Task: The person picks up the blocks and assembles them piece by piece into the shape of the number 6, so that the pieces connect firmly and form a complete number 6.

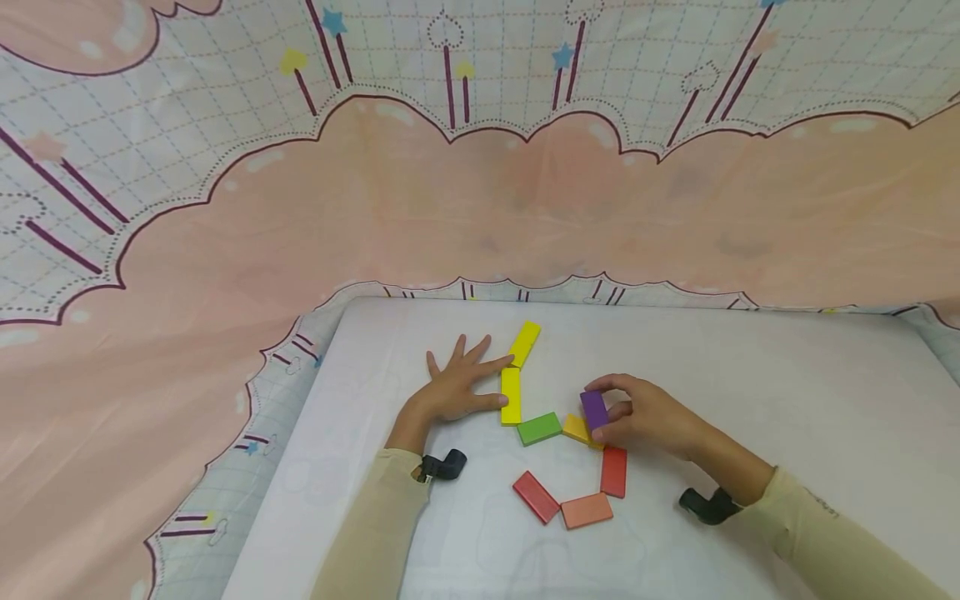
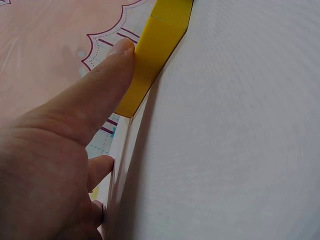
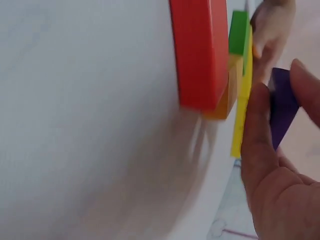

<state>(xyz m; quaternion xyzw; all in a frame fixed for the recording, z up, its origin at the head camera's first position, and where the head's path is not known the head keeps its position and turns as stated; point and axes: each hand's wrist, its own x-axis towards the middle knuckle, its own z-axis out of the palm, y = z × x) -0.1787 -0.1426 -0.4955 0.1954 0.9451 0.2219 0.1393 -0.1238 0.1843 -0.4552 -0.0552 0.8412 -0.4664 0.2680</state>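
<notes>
My right hand (image 1: 651, 417) pinches a purple block (image 1: 594, 410) between thumb and fingers; it overlaps a yellow-orange block (image 1: 575, 428) in the head view. In the right wrist view the purple block (image 3: 284, 107) is held at a tilt. My left hand (image 1: 454, 392) lies with its fingers spread beside two yellow blocks. Its thumb tip is against the nearer yellow block (image 1: 512, 382), and the index fingertip is at the near end of the farther one (image 1: 527, 340). The left wrist view shows the thumb along the yellow block's side (image 2: 155, 50).
From the yellow blocks a curved row continues with a green block (image 1: 539, 429), the yellow-orange one, a red block (image 1: 613, 472), a salmon block (image 1: 587, 511) and a darker red block (image 1: 536, 497). They lie on a white table (image 1: 787, 375), with a patterned pink cloth (image 1: 525, 217) behind.
</notes>
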